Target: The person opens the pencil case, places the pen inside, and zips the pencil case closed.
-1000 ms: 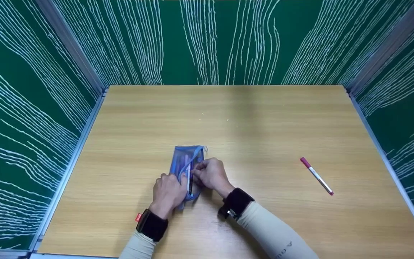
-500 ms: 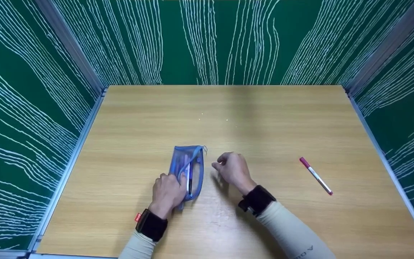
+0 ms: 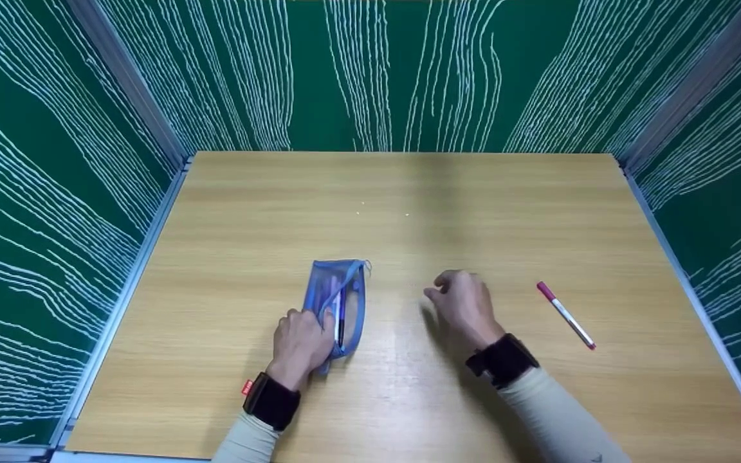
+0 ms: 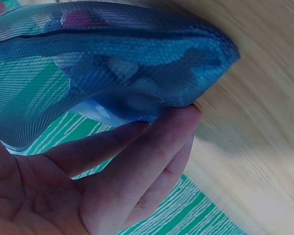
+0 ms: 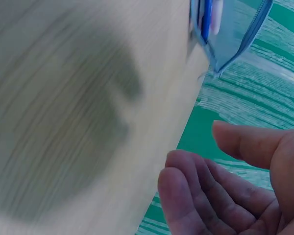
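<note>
A blue mesh pencil case [image 3: 317, 283] lies on the table with its zip side gaping. Several pens [image 3: 342, 312] show inside it, one of them blue with a black end. My left hand [image 3: 303, 341] grips the near left side of the case, thumb over the opening's edge. In the left wrist view, its fingers [image 4: 147, 156] support the mesh from beneath. My right hand [image 3: 467, 308] hovers over the table to the right of the case. Its fingers are loosely bent and hold nothing, with thumb and fingertips apart in the right wrist view.
A white marker with a magenta cap [image 3: 566, 315] lies on the wooden table [image 3: 473, 418], right of my right hand. Small white specks [image 3: 407, 214] dot the table farther back. Green panels with white wavy lines [image 3: 396, 77] wall in the back and sides.
My right hand has come away from the pencil case's opening and moved right across the table. The left hand and the case have stayed in place.
</note>
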Demonstrator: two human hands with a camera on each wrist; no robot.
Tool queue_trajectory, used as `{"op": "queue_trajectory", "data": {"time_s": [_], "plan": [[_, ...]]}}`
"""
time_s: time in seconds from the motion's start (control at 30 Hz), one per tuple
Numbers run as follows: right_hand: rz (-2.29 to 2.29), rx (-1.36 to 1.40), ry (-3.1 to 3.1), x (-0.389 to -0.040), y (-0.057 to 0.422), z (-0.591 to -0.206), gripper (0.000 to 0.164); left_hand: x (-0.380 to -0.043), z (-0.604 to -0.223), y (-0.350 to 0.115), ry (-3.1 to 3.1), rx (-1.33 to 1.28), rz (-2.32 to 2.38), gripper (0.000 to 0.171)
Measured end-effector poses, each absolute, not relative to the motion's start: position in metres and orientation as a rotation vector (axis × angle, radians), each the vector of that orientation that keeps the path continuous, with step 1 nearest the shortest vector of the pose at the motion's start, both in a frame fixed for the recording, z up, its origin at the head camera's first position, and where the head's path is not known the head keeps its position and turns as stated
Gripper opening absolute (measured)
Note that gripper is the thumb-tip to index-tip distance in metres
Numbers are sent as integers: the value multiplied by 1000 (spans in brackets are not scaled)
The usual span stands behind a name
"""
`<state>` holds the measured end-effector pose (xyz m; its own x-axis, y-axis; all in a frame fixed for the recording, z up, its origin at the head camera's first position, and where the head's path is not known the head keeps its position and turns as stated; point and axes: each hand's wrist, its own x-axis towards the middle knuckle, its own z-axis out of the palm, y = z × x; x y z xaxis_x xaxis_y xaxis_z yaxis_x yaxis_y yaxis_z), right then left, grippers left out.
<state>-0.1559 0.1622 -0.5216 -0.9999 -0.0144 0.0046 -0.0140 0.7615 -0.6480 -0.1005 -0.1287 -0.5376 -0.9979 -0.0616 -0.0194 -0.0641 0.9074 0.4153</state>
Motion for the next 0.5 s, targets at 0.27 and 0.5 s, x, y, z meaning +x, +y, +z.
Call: {"op": "queue_trajectory", "data": {"time_s": [0.27,0.5], "plan": [[-1026,-3,3025,-157,196,-526,31,-100,-538,-129,3056,-89,679,58],[-962,52,3047,-159,217,-524,33,-100,-537,-129,3043,-91,681,56]]}}
